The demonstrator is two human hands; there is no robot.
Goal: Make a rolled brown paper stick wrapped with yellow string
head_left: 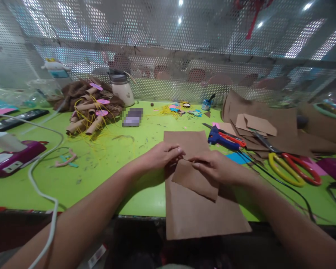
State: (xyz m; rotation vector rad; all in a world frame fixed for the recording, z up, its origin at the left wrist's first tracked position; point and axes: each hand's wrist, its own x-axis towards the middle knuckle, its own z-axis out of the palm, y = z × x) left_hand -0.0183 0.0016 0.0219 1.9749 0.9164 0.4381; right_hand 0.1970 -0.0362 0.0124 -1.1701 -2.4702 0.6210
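A small piece of brown kraft paper [196, 180] is pinched along its upper edge by both of my hands. My left hand [168, 155] grips its upper left corner with fingers closed. At the upper right, my right hand [215, 166] has thumb and fingers closed on the same edge. Beneath lies a larger brown paper sheet [190, 220], whose near end hangs over the table's front edge. Just beyond my right hand rest a blue hot glue gun [222, 139] and a blue paper piece [238, 157].
Scissors [294, 168] with yellow and red handles lie right, before stacked brown paper [266, 101]. Rolled paper tubes with yellow strings [93, 116] are piled left, near a bottle [122, 89] and a phone [132, 117]. A white cable [35, 177] crosses the left side. A perforated panel [162, 33] stands behind.
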